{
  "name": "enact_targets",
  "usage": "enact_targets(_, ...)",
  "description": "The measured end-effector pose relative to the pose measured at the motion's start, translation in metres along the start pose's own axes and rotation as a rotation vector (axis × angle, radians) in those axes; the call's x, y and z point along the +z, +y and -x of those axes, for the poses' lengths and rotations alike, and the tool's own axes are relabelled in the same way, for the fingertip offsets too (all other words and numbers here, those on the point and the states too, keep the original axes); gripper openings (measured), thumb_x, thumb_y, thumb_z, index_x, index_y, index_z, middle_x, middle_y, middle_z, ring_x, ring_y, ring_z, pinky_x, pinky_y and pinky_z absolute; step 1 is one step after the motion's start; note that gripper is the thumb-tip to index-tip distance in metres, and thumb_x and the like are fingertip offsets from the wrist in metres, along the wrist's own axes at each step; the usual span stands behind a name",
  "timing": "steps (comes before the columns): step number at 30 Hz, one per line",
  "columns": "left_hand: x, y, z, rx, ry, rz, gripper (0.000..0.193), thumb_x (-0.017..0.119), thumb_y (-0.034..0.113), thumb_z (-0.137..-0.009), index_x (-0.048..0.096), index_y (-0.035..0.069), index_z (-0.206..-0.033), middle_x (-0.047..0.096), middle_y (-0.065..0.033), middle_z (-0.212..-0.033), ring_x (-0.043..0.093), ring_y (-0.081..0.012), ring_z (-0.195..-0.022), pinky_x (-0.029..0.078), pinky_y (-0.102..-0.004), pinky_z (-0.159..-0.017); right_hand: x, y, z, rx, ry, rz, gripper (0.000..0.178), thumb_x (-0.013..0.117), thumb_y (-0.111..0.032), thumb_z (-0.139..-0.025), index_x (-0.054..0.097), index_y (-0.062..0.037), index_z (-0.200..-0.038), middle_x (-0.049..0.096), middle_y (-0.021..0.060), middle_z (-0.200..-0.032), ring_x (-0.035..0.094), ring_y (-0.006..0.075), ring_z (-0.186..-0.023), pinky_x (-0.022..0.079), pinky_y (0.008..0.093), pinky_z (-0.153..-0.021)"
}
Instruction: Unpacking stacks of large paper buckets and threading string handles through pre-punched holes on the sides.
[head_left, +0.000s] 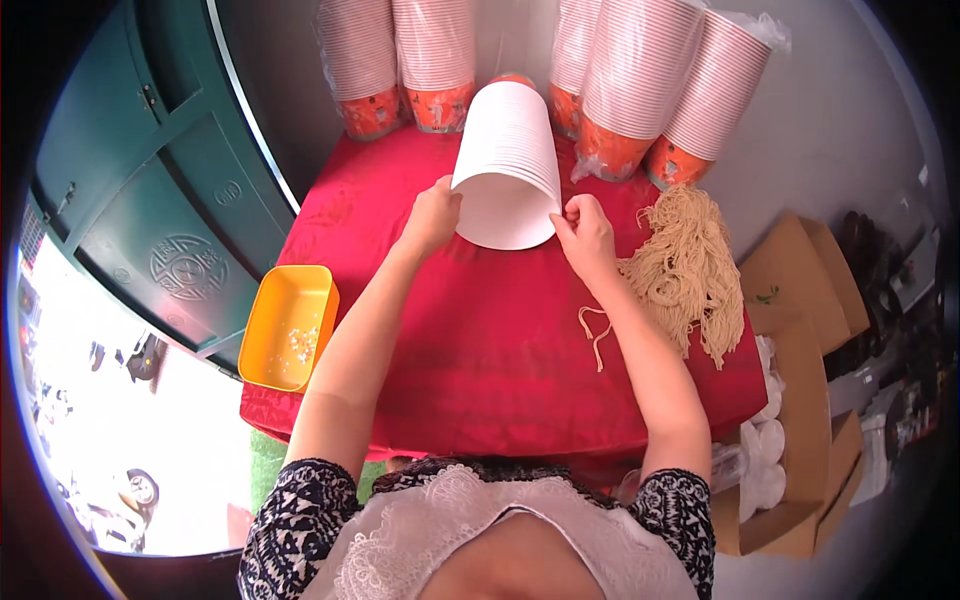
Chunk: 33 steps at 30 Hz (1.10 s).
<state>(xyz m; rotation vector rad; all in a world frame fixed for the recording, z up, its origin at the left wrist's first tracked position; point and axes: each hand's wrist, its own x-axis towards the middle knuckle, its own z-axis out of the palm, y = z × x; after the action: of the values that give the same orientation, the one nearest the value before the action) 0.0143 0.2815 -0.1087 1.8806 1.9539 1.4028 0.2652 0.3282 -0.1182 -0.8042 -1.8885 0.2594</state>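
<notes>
A nested stack of white paper tubs (508, 130) lies on its side on the red tablecloth (470, 350), its open mouth towards me. The stack's far end shows a bit of orange print. My left hand (434, 216) is closed at the left edge of the nearest rim, its fingertips partly hidden by the tub. On the other side, my right hand (587, 236) pinches the same rim between thumb and fingers. A heap of beige string (690, 270) lies just right of my right hand, with one loose end on the cloth.
Tall plastic-wrapped stacks of orange-and-white tubs (640, 75) stand along the table's back. A yellow plastic box (262, 325) with small white bits sits at the left edge. Cardboard boxes (800, 380) stand right of the table; a green metal door (170, 190) is at left.
</notes>
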Motion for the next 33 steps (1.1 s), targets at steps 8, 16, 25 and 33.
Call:
enact_targets(8,0.006,0.0,0.04,-0.213,0.263,0.025,0.019,0.073,0.012,-0.082,0.058,0.002,-0.086,0.066,-0.014,-0.075,0.065,-0.0303,-0.07,0.051,-0.0423,-0.066,0.018,-0.001,0.004,-0.018,0.086,0.046,0.024,0.069,-0.005,-0.084,0.046,-0.0039,-0.09,0.055,0.0129,-0.082,0.06,0.0323,-0.071,0.051,0.0427,-0.06)
enact_targets(16,0.014,0.005,0.041,-0.145,0.369,0.154,0.01,0.067,0.006,-0.084,0.062,-0.002,-0.083,0.066,-0.0151,-0.072,0.066,-0.0289,-0.066,0.052,-0.0397,-0.064,0.02,0.001,0.008,-0.073,0.125,0.173,0.016,0.062,-0.001,-0.084,0.049,-0.0013,-0.091,0.057,0.017,-0.084,0.06,0.0384,-0.075,0.051,0.0466,-0.065)
enact_targets(25,-0.002,0.035,0.071,-0.13,0.196,0.042,0.01,0.064,0.004,-0.081,0.057,-0.002,-0.08,0.063,-0.0192,-0.072,0.064,-0.0369,-0.068,0.05,-0.0438,-0.063,-0.005,-0.01,0.028,-0.033,0.076,0.064,0.02,0.061,-0.014,-0.09,0.06,0.005,-0.096,0.064,0.0255,-0.093,0.064,0.042,-0.085,0.051,0.0512,-0.071)
enact_targets(33,-0.019,0.076,0.147,0.163,0.098,-0.119,0.017,0.065,0.006,-0.079,0.049,0.001,-0.078,0.055,-0.0178,-0.081,0.06,-0.0393,-0.063,0.05,-0.0489,-0.054,-0.043,-0.088,0.078,0.416,-0.383,-0.317,0.024,0.059,-0.02,-0.095,0.065,0.003,-0.092,0.069,0.0137,-0.078,0.068,0.0237,-0.072,0.053,0.036,-0.068)
